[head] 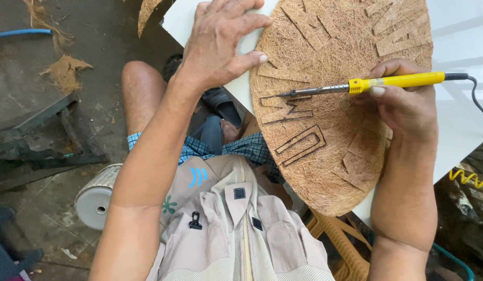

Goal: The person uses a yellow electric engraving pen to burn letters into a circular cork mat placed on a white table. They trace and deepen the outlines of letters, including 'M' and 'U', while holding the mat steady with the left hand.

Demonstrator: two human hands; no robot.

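Observation:
A round mat of brown coconut fibre (345,171) lies on a white board (460,130). Dark burnt outlines of shapes mark its left part, and cut fibre pieces lie on its top and right. My right hand (402,101) grips a soldering iron with a yellow handle (395,80); its metal tip touches the mat at the burnt lines. My left hand (220,39) rests flat on the board's corner, fingers spread, touching the mat's left edge.
A black cord (478,101) runs from the iron off to the right. Below are my knee, sandals and a concrete floor with fibre scraps (64,70). A white cylinder (95,198) stands at the left, and a woven plastic chair (340,244) shows under the board.

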